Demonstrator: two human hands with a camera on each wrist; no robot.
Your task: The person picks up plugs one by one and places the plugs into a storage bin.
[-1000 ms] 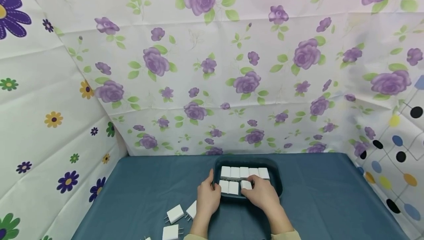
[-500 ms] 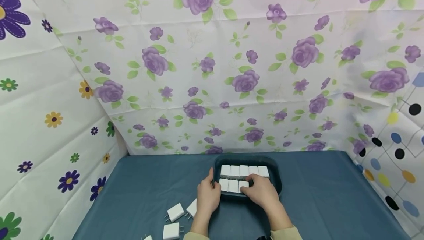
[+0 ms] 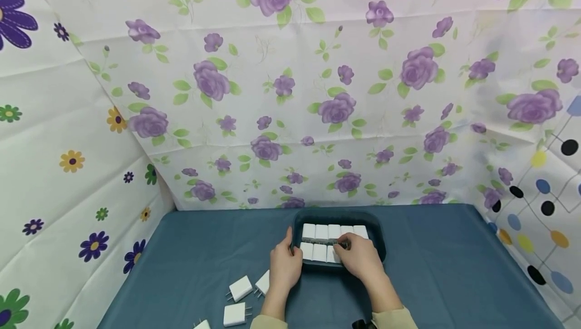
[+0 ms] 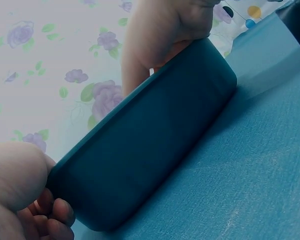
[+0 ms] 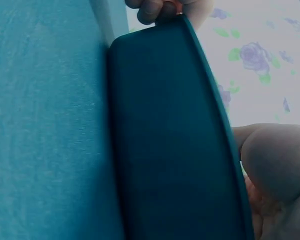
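Note:
A dark blue tray (image 3: 380, 240) holds white plug-in chargers (image 3: 321, 231) in two rows, several at the back and three in front. My left hand (image 3: 286, 266) grips its left end; in the left wrist view, curled fingers (image 4: 60, 212) lie against the outer wall with the thumb at the rim. My right hand (image 3: 363, 258) reaches over the tray's front right. Its thumb and index finger pinch the upper edge of the front row's rightmost charger (image 3: 332, 254), partly covering it. In both wrist views, the tray wall (image 5: 165, 125) hides the chargers.
Several loose white chargers (image 3: 234, 314) lie on the blue-green tablecloth (image 3: 204, 253) left of my left forearm, prongs pointing different ways. One is partly behind that arm, another cut by the lower frame edge. A flowered cloth (image 3: 272, 117) hangs behind the table.
The front row's third charger has moved left, against its neighbour. My right thumb and finger have shifted from its front to its upper right edge. The left hand stays at the tray's end.

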